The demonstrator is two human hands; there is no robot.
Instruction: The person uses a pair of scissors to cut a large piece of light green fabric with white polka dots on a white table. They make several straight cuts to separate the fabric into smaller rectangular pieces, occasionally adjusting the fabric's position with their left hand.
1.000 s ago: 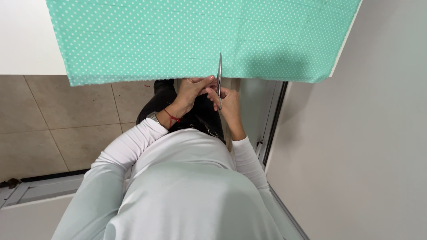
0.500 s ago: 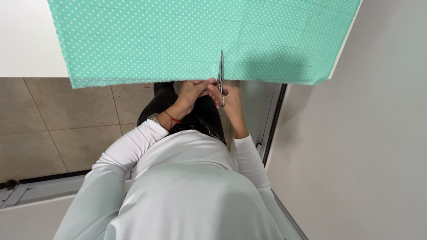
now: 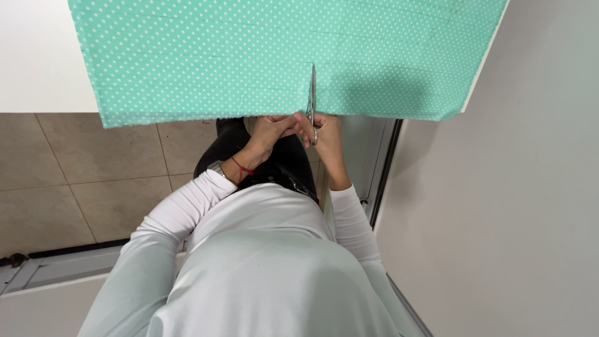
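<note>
While the right hand point(image 3: 324, 134) clenches the scissors point(image 3: 311, 100), blades partway into the mint polka-dot fabric point(image 3: 249, 56), the left hand point(image 3: 271, 131) pinches its hanging edge beside; slack there could skew the cut.

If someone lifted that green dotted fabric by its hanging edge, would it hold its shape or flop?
Probably flop: the fabric lies flat on the white table and its edge droops over the rim. It looks thin, so likely light. Where the scissors are cutting in, the two sides would probably sag apart.

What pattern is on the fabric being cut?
Mint green fabric with small white dots, head view.
</note>
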